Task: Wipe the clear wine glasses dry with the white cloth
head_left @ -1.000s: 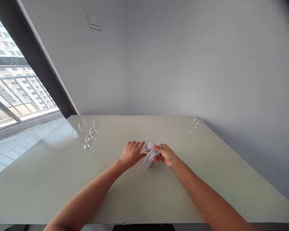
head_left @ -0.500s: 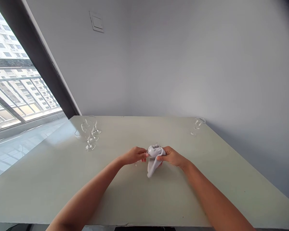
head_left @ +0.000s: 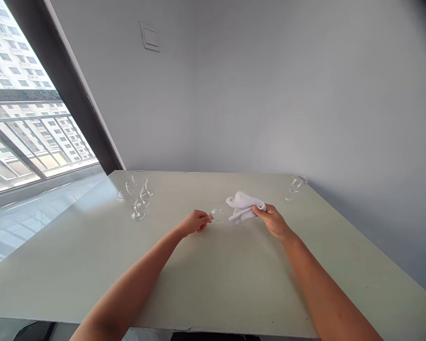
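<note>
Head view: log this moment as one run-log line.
left hand: holds clear glass goblet sideways | right hand: holds crumpled white cloth | nearby: more clear goblets on pale green table

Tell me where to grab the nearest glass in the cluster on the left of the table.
Pinch the stem of the nearest stemmed glass, just above its round foot, coming from your side of the table. It appears to stand upright, and the other glasses crowd close behind its bowl.

Place: probably a room of a home | beyond the left fingers (head_left: 206, 218): wall switch (head_left: 149, 36), large window (head_left: 39, 142) | outside: balcony railing (head_left: 31, 116), apartment blocks (head_left: 10, 57)
</note>
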A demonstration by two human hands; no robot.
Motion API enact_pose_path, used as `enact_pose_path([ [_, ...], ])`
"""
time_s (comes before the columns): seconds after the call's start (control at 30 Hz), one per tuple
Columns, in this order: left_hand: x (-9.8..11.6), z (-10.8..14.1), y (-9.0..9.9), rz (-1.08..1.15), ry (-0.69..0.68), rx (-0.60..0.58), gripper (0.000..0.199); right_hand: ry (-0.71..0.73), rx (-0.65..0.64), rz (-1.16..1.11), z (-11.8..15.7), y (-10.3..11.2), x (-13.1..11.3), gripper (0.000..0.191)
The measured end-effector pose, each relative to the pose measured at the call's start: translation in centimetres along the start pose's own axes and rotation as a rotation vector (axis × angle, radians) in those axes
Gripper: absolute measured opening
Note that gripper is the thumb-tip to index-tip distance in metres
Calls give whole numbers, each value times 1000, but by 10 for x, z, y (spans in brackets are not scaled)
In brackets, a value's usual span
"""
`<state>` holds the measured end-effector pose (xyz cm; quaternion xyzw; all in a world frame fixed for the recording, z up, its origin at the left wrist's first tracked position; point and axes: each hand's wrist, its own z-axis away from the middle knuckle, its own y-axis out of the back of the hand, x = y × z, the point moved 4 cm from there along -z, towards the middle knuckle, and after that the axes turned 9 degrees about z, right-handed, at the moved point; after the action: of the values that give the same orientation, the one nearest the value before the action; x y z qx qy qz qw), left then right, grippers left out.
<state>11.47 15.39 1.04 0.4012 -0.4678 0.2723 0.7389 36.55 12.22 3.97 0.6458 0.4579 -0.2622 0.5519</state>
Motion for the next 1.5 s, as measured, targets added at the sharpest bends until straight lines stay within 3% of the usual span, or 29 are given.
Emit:
enact_pose_path([
  [0.1,-4,-2,-3,-124,24,136,36,239,60,381,5,-23,-26,50],
  [0.2,2,3,-17,-269,-94,206,26,511,-79,700,15,-65,-48,54],
  [0.3,12,11,-32,-494,-306,267,20,515,-65,746,15,-81,-49,44],
  [0.37,17,16,-40,-581,-440,255,22,384,38,612,11,-73,-40,36],
  [0.47,20,21,-45,-635,-591,231,24,68,109,152,4,-55,-16,38],
  [0.57,20,20,-47,-593,-598,287,26,-317,51,-382,4,-55,6,50],
  [0.63,20,18,-48,-526,-540,362,27,-472,38,-631,7,-66,10,56],
  [0.77,18,17,-52,-397,-451,517,30,-387,-22,-898,14,-101,-7,57],
  [0.87,20,21,-58,-403,-515,585,36,-321,-70,-919,20,-124,-17,43],
  [0.97,21,24,-62,-427,-565,605,37,-371,-21,-898,21,-129,-14,39],
  [1.1,13,18,-60,-124,-541,504,32,-440,-24,-902,16,-118,-1,35],
  [1.3,-8,-2,-53,726,-335,202,49,-387,-289,-895,8,-110,10,30],
  [1.4,-11,-7,-52,918,-323,93,52,-415,-429,-868,6,-114,14,33],
  [1.5,-11,-8,-48,1020,-333,69,58,-421,-497,-840,4,-113,18,31],
])
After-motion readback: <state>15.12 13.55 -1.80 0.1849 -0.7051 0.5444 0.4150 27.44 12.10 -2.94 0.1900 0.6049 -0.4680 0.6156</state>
